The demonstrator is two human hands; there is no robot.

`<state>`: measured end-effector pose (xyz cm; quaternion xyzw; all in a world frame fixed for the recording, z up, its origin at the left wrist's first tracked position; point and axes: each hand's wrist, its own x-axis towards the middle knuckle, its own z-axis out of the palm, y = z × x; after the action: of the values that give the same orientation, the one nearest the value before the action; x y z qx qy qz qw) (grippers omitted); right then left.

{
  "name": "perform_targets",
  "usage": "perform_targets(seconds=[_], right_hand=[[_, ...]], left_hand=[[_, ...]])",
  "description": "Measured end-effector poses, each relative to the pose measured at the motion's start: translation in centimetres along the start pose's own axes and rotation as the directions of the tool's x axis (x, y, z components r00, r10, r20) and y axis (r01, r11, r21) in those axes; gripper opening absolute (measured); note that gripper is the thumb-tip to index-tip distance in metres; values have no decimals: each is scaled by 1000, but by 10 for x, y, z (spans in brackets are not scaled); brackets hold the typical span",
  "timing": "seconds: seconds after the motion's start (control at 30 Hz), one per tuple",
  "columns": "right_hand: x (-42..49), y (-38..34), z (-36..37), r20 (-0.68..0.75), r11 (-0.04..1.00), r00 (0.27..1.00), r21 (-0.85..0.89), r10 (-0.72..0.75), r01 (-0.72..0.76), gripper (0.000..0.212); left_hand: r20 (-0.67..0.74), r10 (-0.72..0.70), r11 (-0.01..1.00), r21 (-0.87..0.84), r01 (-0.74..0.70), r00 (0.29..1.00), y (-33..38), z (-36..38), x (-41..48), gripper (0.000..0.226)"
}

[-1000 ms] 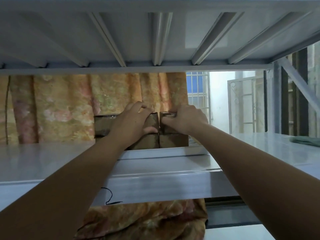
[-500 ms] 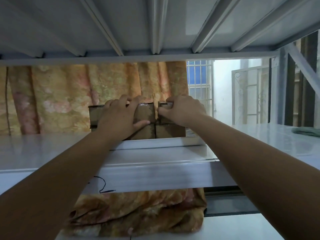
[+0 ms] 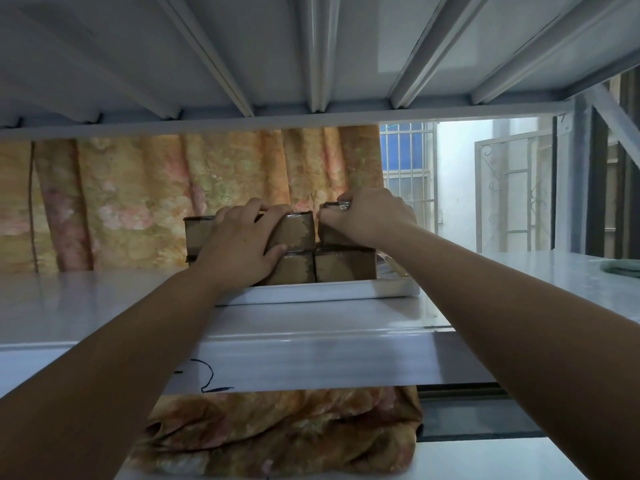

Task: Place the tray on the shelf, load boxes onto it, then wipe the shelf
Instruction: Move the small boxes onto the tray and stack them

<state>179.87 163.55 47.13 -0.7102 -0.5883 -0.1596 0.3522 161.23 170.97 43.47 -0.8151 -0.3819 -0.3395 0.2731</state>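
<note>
A white tray [image 3: 311, 292] lies on the white metal shelf [image 3: 86, 306], near its back edge. Brown taped cardboard boxes are stacked on it in two layers. My left hand [image 3: 242, 244] grips the upper left box [image 3: 296, 232], fingers over its top and thumb on its front. My right hand [image 3: 367, 216] holds the upper right box [image 3: 332, 233] by its top near corner. That box sits on the lower right box [image 3: 346, 266]. The lower left box [image 3: 294, 271] shows under my left thumb.
A green cloth [image 3: 621, 266] lies at the shelf's far right. The ribbed underside of the upper shelf [image 3: 311, 57] hangs close overhead. A floral orange curtain [image 3: 156, 195] hangs behind and bunches on the lower shelf. A barred window [image 3: 408, 174] shows at the back right.
Both hands stay on the upper boxes with nearly the same grip. The view has shifted slightly, showing more of the tray's right end.
</note>
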Motion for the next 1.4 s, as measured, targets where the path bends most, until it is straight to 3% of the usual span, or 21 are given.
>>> perform_targets(seconds=[0.17,0.53,0.73,0.97,1.1,1.2,1.4], right_hand=[[14,-9,4,-48,1000,999,27,-5,7,64],[18,5,20,28,999,998,-2,-51,51,69],[15,10,22,84,983,984,-82,-155,162,70],[14,14,35,-36,987,987,-32,-157,156,61],[10,14,39,-226,970,962,150,-152,189,48],[7,14,35,-339,961,924,143,-177,237,36],[5,24,31,-279,963,950,182,-141,196,28]], left_hand=[[1,-10,1000,-22,10,1000,0,-1,1,58],[-12,-36,995,-89,35,999,0,-3,1,56],[-42,-35,995,-98,31,999,2,-2,1,63],[-88,23,1000,-17,-24,996,7,-3,-1,63],[-131,100,995,13,-99,986,12,-6,-2,64],[-199,110,994,7,-111,974,13,-6,-2,53],[-174,49,998,-21,-54,984,14,-6,-3,49]])
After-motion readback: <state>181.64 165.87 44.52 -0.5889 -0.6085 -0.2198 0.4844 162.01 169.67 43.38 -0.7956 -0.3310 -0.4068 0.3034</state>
